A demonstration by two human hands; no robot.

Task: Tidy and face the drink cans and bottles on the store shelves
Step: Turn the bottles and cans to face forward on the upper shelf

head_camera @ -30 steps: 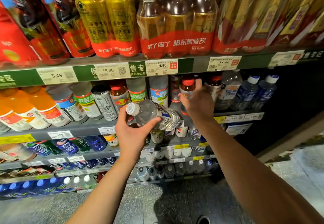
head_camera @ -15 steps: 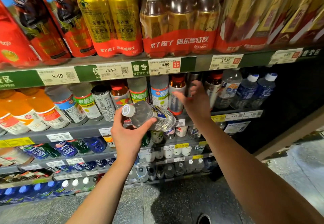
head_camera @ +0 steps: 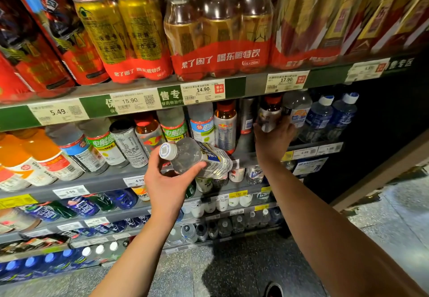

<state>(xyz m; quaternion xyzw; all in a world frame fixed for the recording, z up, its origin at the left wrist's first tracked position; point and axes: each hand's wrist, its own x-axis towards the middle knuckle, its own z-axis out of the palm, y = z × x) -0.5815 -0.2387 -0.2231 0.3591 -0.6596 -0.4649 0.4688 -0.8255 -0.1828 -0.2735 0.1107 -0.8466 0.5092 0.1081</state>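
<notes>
My left hand (head_camera: 168, 184) grips a clear white-capped bottle (head_camera: 197, 157), which lies on its side in front of the second shelf with its cap pointing left. My right hand (head_camera: 272, 139) reaches into that shelf and holds a small red-capped bottle (head_camera: 269, 114) by its lower half. Left of it stand a slim silver can (head_camera: 246, 122) and another red-capped bottle (head_camera: 225, 124). To the right stand a clear bottle with an orange label (head_camera: 298, 110) and two blue-labelled water bottles (head_camera: 319, 117).
The second shelf (head_camera: 99, 177) carries orange drinks (head_camera: 27, 155), electrolyte bottles (head_camera: 102, 144) and a can (head_camera: 128, 143) on its left. Shrink-wrapped multipacks (head_camera: 218, 29) fill the shelf above. Lower shelves hold more bottles. The aisle floor (head_camera: 232, 268) lies below, a dark gap at right.
My right hand has moved to the right along the second shelf and closed on the small red-capped bottle. My left hand still holds the clear bottle, now slightly higher.
</notes>
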